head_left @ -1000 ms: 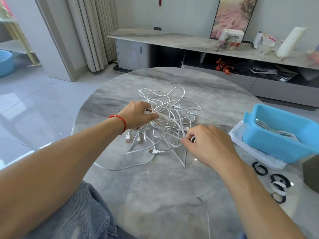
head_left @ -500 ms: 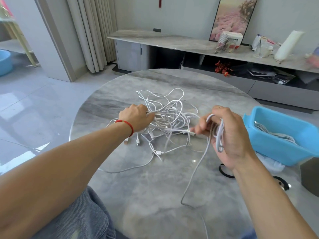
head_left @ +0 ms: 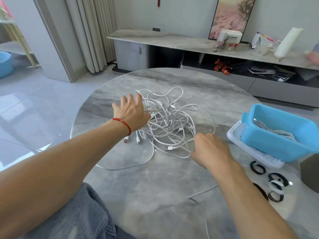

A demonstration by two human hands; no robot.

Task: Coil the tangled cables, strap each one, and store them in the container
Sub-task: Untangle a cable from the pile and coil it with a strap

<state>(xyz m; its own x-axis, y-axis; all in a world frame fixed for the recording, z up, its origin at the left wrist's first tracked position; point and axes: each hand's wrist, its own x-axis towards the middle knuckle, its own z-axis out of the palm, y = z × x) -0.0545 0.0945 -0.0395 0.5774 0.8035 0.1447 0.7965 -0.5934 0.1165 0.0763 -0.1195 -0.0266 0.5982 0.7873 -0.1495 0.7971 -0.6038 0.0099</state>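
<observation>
A tangle of white cables [head_left: 170,125] lies in the middle of the round grey marble table [head_left: 160,190]. My left hand [head_left: 131,111], with a red string at the wrist, hovers over the tangle's left side with fingers spread and holds nothing. My right hand [head_left: 210,149] reaches to the tangle's near right edge, its fingers fairly straight, with no cable seen in its grip. One loose white cable [head_left: 198,197] runs under my right forearm. The blue container [head_left: 276,147] stands tilted at the right with coiled white cables [head_left: 274,131] inside.
The container rests on a white lid [head_left: 248,152]. Several black and white straps [head_left: 276,185] lie on the table in front of it. A dark object [head_left: 310,175] sits at the right edge. A low sideboard runs behind the table.
My right hand, raised half a second ago with cable loops in it, has come down to the tangle without them. My left hand has let go of the cables and spread its fingers.
</observation>
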